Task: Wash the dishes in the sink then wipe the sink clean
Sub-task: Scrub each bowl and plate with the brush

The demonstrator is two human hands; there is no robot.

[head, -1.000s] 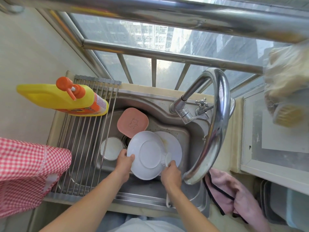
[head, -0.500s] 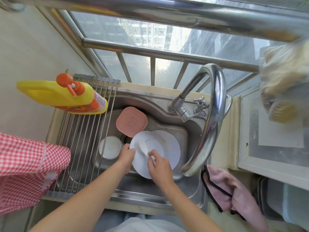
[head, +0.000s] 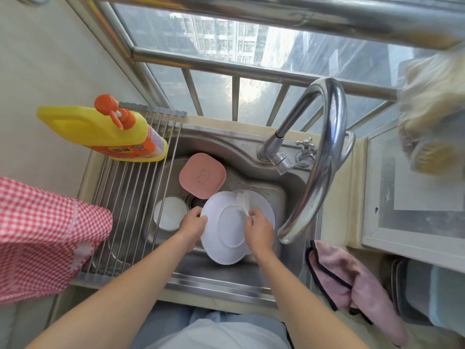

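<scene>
Over the steel sink [head: 234, 147], the person's left hand [head: 192, 224] grips the left rim of a white plate [head: 224, 235], fingers curled round its edge, with the plate's underside and foot ring turned up toward the camera. The right hand [head: 259, 231] pinches a white cloth or brush [head: 244, 201], blurred, against the plate's upper right part; its fingers are clenched round that tool. A second white plate [head: 264, 210] lies just behind the held one, partly covered by it. A pink square dish [head: 202, 175] leans at the far side of the basin, near the drain [head: 195, 201]. A small white bowl [head: 169, 214] sits in the basin under the roll-up rack [head: 136, 197] that spans the sink's left part. A yellow detergent bottle [head: 100, 132] stands at the rack's far left corner. The curved faucet [head: 319, 159] arches over the sink's right side, and a pink towel [head: 352, 280] lies on the bench [head: 334, 217] by the sink's near right corner.
</scene>
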